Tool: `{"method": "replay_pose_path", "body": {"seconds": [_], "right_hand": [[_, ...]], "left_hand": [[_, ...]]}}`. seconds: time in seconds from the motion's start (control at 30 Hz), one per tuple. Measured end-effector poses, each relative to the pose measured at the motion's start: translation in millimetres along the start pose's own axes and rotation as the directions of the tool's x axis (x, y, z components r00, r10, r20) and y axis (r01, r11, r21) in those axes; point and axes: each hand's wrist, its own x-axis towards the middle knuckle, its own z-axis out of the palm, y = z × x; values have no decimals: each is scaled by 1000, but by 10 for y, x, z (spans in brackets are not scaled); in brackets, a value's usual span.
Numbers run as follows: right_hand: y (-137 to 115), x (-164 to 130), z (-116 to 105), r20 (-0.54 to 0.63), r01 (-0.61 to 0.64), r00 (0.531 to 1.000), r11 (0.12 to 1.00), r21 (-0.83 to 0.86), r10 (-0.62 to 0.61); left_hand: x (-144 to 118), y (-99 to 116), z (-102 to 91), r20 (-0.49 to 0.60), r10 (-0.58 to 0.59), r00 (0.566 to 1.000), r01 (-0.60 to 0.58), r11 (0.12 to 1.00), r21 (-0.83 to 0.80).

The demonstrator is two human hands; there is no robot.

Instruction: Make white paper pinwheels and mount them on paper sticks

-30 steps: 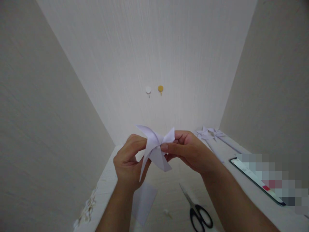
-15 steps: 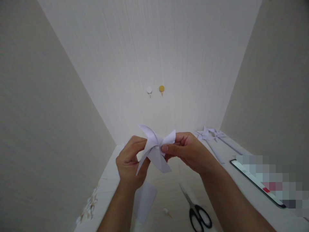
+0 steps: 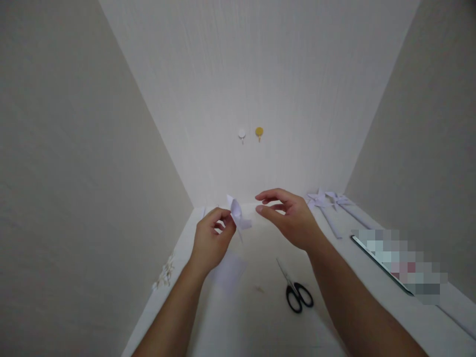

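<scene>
Above the white table (image 3: 238, 327), your left hand (image 3: 211, 243) pinches a folded paper pinwheel (image 3: 238, 217).
Your right hand (image 3: 288, 218) hangs loose and empty just beside it, fingers spread. Its blades look folded in, yet no stick is attached. Two finished pinwheels (image 3: 329, 202) lie far right; scissors (image 3: 295, 290) and a paper scrap (image 3: 228, 270) rest below your hands.

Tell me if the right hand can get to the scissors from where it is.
Probably yes: the right hand is open and holds nothing, and the scissors lie uncovered on the table just below it, with nothing between.
</scene>
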Motion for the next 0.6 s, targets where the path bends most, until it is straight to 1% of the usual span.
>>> {"method": "replay_pose_path", "body": {"seconds": [0.07, 0.13, 0.23, 0.33, 0.47, 0.6], "right_hand": [[-59, -184, 78, 57, 12, 998, 1000, -21, -11], [-72, -378, 167, 98, -38, 994, 999, -12, 39], [-42, -647, 275, 110, -123, 987, 992, 27, 120], [-47, -851, 322, 103, -165, 982, 986, 35, 160], [-133, -1001, 367, 105, -172, 980, 985, 28, 169], [-118, -1017, 499, 130, -184, 975, 982, 32, 179]], "left_hand": [[-115, 97, -72, 44, -7, 999, 1, 993, 119], [-238, 199, -114, 69, -11, 998, -2, 982, 189], [-426, 362, -142, 96, -12, 995, -18, 951, 307], [-594, 522, -177, 116, -2, 993, -47, 909, 415], [-739, 683, -294, 175, 22, 984, -115, 834, 539], [-783, 730, -429, 251, 16, 968, -175, 760, 626]]}}
